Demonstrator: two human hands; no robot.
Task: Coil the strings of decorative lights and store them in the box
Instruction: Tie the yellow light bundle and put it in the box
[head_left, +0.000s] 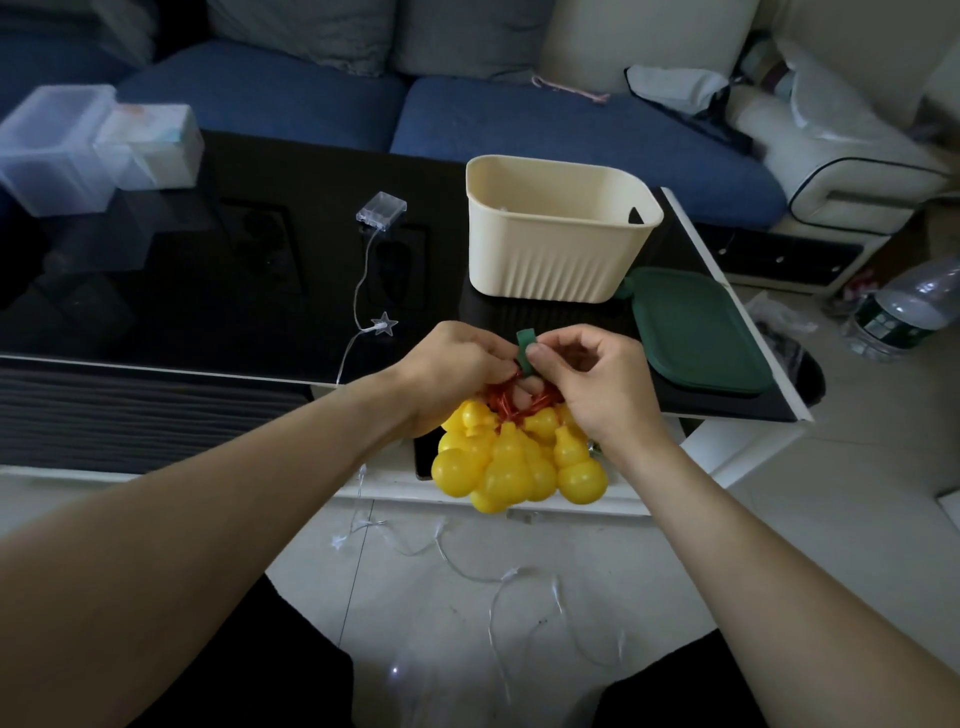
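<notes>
- Left hand (452, 374) grips the red cord (511, 402) above the yellow gourd lights (514, 462); right hand (587, 384) pinches the green tie (527, 348).
- Risk: a loose tie lets the coil spring apart.
- Risk: the clear star string (363, 291) trailing off the table (156, 291) may snag.

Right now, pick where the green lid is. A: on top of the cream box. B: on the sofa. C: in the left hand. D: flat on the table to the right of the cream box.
D: the green lid lies flat on the black table, just right of the open cream box.
</notes>
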